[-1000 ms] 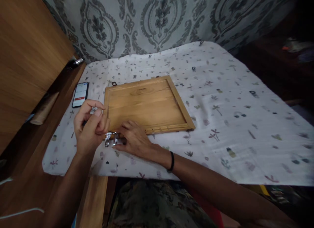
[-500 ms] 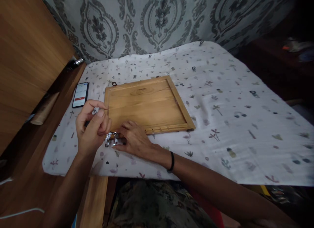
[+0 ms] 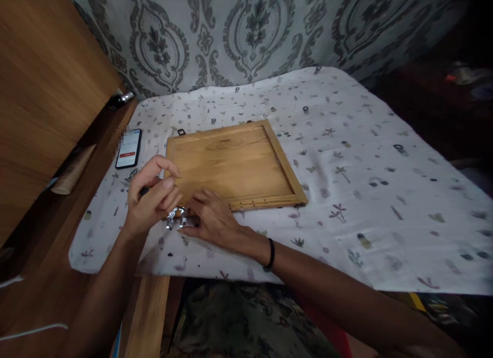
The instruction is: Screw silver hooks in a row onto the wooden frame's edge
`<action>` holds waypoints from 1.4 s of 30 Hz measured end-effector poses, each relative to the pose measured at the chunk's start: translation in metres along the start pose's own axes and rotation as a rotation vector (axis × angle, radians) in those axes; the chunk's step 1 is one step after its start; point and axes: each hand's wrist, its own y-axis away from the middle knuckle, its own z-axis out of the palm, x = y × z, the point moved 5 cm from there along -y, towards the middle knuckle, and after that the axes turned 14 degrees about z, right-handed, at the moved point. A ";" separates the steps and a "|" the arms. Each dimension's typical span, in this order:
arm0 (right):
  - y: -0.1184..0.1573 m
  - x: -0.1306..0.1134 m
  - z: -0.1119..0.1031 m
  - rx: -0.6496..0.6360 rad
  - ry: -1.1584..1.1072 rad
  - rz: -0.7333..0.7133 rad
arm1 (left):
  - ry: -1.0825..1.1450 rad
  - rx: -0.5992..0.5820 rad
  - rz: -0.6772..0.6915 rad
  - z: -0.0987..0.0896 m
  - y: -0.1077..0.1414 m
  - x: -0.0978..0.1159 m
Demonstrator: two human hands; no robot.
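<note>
A framed wooden panel (image 3: 231, 160) lies on the printed white cloth. At its near left edge sits a metal hinge-like fitting (image 3: 177, 217). My right hand (image 3: 211, 217) rests at that edge, with thumb and fingers closed on the fitting's right side. Above the fitting, my left hand (image 3: 152, 196) is closed in a pinch; a bit of something dark shows within it, too hidden to name.
A phone (image 3: 128, 148) lies on the cloth (image 3: 377, 214) left of the panel, with a small metal piece (image 3: 132, 174) just below it. A brown roll (image 3: 73, 170) is at the far left, beside a wooden cabinet side (image 3: 50, 80).
My left hand has shifted slightly right over the fitting, and a small metal piece near the phone now shows. My right hand keeps its place at the panel edge.
</note>
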 end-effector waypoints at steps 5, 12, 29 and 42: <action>0.000 0.001 0.000 0.004 -0.054 -0.004 | 0.007 -0.186 -0.084 0.000 -0.004 -0.005; -0.001 -0.001 0.000 0.012 0.039 -0.009 | -0.324 0.269 0.060 -0.009 0.004 0.007; 0.000 0.000 0.001 -0.004 0.017 0.006 | -0.080 0.084 0.033 0.005 -0.007 -0.007; -0.001 0.000 0.001 0.032 0.050 -0.010 | -0.065 0.213 0.125 0.001 0.010 0.018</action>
